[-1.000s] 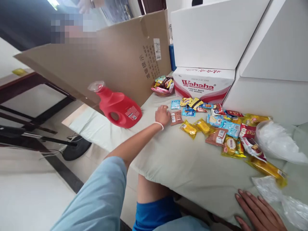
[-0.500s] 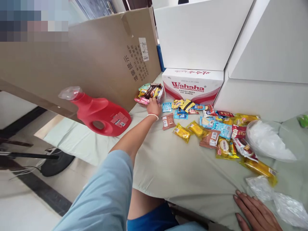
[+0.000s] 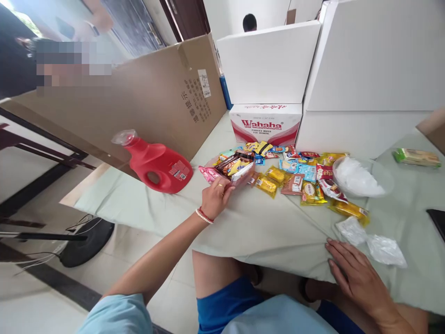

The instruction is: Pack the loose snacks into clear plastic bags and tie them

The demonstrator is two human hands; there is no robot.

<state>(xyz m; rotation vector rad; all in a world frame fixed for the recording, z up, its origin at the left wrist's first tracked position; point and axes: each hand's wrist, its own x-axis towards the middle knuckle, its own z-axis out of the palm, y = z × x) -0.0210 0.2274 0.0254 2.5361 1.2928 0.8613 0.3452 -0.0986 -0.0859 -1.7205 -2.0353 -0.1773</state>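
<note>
Left hand (image 3: 214, 200) is gripping one bowl (image 3: 246, 179); right hand (image 3: 359, 273) is lying open; one far carton (image 3: 266, 126) is reading "Wahaha PURIFIED WATER".

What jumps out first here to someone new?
Probably the big red jug with a clear cap, on the left part of the table against the brown cardboard. Next, the bowl of snacks, its near edge gripped by the left hand, and the colorful packets spread to its right. Behind those packets stands the white box with red "Wahaha" lettering.
</note>
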